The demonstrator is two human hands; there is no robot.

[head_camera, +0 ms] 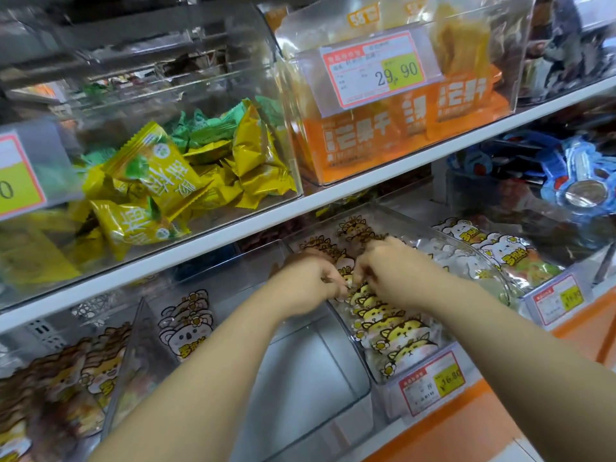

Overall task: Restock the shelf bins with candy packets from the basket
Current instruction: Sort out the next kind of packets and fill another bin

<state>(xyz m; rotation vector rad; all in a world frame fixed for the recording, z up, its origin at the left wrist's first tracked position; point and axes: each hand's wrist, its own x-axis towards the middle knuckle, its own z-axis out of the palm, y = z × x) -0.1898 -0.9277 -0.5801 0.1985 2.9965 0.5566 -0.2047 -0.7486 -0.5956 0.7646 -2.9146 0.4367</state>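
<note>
Under the white shelf (213, 250), five o'clock from the yellow sweets (156, 175), the left hand (308, 283) and right hand (391, 266) pinch cat packets (401, 331) in a clear bin (374, 375), fingers curled.

head cam: worn, wide-angle | faces forward and down into lower shelf bin (388, 400) | near; left hand (310, 285), right hand (388, 265) and yellow packets (396, 331) mid-frame | white shelf edge (333, 195) slants across frame above

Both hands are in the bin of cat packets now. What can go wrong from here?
The left hand and right hand work in a tight row of packets; some could crumple or tip. The bin looks full to its front, so added packets may spill over.
</note>
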